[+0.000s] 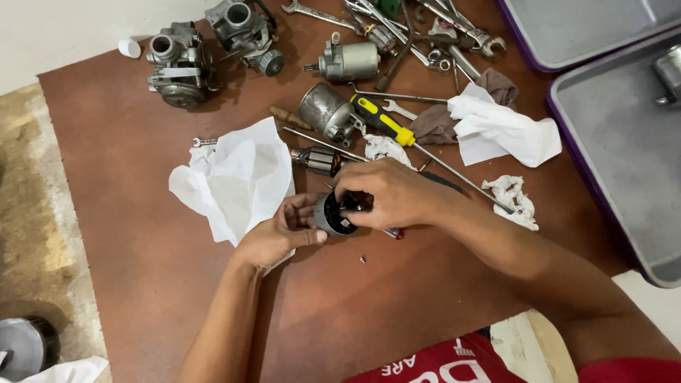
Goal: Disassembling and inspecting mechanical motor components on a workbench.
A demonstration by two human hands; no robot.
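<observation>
Left hand (280, 237) cradled the round motor end cap (332, 215); right hand (386, 193) pinched its top, both grips closed on it. A loose screw (362, 259) lay just below the cap on the brown counter (142, 213). Risk: a wrist sweep could knock the screw away.

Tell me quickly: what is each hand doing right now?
Left hand: closed on the small round motor part, gripping its side.
Right hand: fingers curled on top of the same part.

The right hand (390, 193) covers most of the round metal part (332, 214), so its far side stays unseen; the grey tray (624, 149) is cut by the right edge, a round grey can (21, 346) by the bottom-left corner
</observation>
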